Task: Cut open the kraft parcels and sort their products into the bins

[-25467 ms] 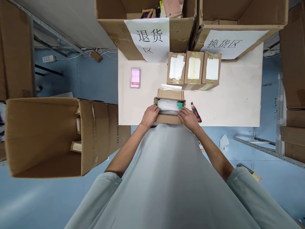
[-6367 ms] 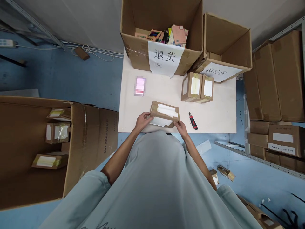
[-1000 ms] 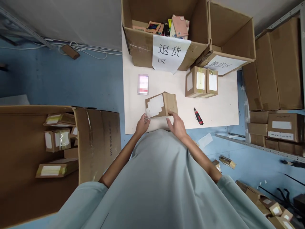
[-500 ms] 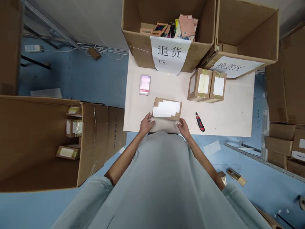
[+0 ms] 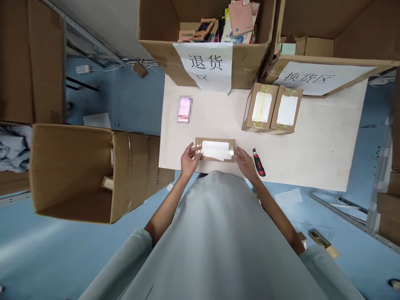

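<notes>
A small cardboard box (image 5: 215,151) with a large white label on top and shiny tape at both ends is at the near side of the white table. My left hand (image 5: 190,161) grips its left end, thumb in front and fingers behind. At the right end, my right hand (image 5: 245,162) holds the box with bent fingers. A red and black utility knife (image 5: 259,163) lies just right of that hand. Farther back, two taped cardboard boxes (image 5: 261,106) with white labels stand side by side.
Behind stand a big carton (image 5: 253,66) of booklets and another large carton (image 5: 350,66) holding small boxes, both with paper signs. A pixelated pink item (image 5: 184,109) lies on the table (image 5: 325,154). Left of it is an open carton (image 5: 71,171); papers and a box lie on the floor.
The box has turned so its labelled, taped face shows, and both hands now hold its ends. The view has shifted, bringing more of the right-hand carton's inside into sight.
</notes>
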Available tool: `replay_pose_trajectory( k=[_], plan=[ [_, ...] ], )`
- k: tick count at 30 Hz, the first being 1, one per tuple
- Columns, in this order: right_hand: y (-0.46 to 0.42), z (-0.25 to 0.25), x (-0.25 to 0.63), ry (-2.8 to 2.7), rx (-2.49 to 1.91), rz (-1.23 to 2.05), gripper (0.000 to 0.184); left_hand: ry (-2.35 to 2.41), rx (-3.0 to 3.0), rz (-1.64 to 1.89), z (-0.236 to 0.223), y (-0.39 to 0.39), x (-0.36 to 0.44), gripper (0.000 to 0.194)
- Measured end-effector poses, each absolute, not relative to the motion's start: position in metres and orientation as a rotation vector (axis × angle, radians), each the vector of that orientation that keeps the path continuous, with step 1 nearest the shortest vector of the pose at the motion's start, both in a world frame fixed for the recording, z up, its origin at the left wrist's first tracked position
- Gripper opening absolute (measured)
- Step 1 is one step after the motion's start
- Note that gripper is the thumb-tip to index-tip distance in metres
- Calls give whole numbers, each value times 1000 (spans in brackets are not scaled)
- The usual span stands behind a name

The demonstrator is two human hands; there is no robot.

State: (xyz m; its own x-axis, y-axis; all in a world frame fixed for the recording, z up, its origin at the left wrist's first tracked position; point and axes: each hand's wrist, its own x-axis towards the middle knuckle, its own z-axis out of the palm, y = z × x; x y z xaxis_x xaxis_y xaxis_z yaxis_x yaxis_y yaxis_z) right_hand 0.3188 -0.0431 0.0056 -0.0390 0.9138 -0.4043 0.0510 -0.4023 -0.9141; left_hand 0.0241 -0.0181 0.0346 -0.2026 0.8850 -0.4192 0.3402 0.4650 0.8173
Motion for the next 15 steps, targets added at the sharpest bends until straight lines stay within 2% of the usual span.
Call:
replay_pose_trajectory(
  k=[3, 7, 11, 13, 15],
  plan=[
    [-41, 0, 335, -1081, -1567, 1495, 72, 1953, 1118, 655, 40, -25, 38, 62],
    [-20, -5, 386, -991, -1744, 1129, 71, 2003, 1369, 619, 49, -7, 72, 52],
    [19, -17, 452, -769, -1882, 842, 93, 1730, 1417, 628, 44, 48, 130, 59],
    [38, -26, 476, -693, -1940, 845, 101, 1619, 1324, 584, 36, 83, 161, 64],
    [55, -36, 490, -657, -1946, 901, 100, 1585, 1240, 478, 26, 114, 188, 71]
  ],
)
